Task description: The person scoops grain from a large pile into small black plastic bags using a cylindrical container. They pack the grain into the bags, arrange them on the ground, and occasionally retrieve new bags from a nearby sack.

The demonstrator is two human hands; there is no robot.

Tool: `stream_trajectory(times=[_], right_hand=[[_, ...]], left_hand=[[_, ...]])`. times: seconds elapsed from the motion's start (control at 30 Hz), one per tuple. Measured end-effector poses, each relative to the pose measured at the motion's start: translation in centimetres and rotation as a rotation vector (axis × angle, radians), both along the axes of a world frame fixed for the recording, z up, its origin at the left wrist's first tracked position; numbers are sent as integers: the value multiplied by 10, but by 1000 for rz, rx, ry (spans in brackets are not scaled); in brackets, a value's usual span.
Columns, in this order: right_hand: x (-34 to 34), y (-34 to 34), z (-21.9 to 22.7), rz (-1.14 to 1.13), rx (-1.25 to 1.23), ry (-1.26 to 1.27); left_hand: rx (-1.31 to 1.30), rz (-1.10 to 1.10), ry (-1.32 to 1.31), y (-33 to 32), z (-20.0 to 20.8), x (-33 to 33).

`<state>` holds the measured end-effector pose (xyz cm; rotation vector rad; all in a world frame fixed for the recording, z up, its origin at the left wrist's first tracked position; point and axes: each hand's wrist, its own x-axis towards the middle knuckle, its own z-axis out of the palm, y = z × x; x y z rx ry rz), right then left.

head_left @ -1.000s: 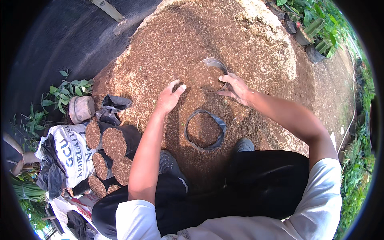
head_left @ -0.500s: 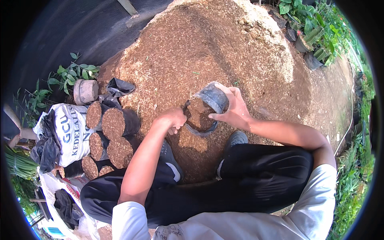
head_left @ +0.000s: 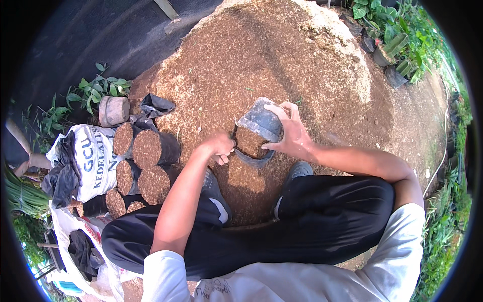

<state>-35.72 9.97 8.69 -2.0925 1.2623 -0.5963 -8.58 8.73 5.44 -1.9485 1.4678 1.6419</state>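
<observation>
My right hand [head_left: 293,133] grips a grey plastic pot [head_left: 259,117], fingers on its outside and thumb near the bag's rim. The pot is tipped over the mouth of a black planting bag [head_left: 255,160] between my feet. Brown soil mix [head_left: 249,138] shows below the pot's rim, in the bag's mouth. On the left side, my left hand [head_left: 220,146] is closed in a pinch on the bag's edge. The pot's inside is hidden from view.
Several filled black bags [head_left: 148,149] stand at the left, beside a white printed sack [head_left: 90,161]. A small upturned pot [head_left: 113,110] and an unfilled black bag [head_left: 156,105] lie behind them. Ahead rises a large soil heap [head_left: 282,60]. Potted plants [head_left: 385,54] line the far right.
The pot has tipped further over the bag and shifted slightly up and left with my right hand. My left hand keeps its hold on the bag's edge.
</observation>
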Motion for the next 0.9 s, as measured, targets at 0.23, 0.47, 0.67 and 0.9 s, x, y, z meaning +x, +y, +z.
stream_trajectory(times=[0.23,0.47,0.67,0.9], right_hand=[[1,-6,-5,61,-42,40],[-6,-14,-9,161,-84,18],[-8,-19,-10,212,-159,-3],[-8,-24,-4,228,-179,17]], left_hand=[[41,24,84,-5,0,6],[89,59,153,-9,-4,13],[18,75,145,-19,2,22],[-171,161,59,-25,-13,33]])
